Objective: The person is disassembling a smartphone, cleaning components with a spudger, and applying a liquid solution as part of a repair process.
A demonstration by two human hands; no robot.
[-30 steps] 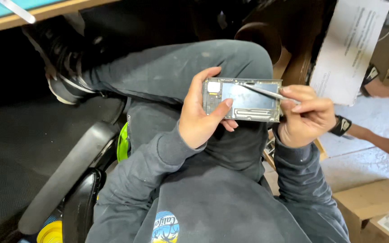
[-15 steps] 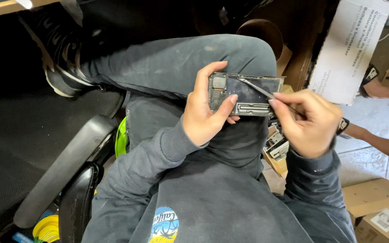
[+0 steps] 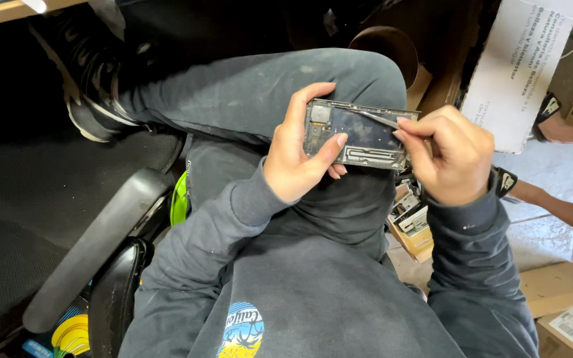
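1. The opened phone (image 3: 359, 136) now rests over the raised knee (image 3: 326, 86), lying lengthwise with its bare inner side facing up. A second ago it sat a little lower and more to the right in view, so the person has drawn it closer over the leg.
2. The left hand (image 3: 300, 156) holds the phone's left end in a closed grip, thumb along the top edge and one finger laid over the lower face.
3. The right hand (image 3: 449, 156) has moved in from the right edge and now pinches thin metal tweezers (image 3: 376, 118) in a closed grip. The tips reach further into the upper part of the phone than before, which suggests that the picking inside the body goes on.
4. Hidden or unclear: the tweezer tips blur against the dark interior, so what they touch cannot be told. The right hand covers the phone's right end. A small box of parts (image 3: 411, 215) below is half hidden by the sleeve.
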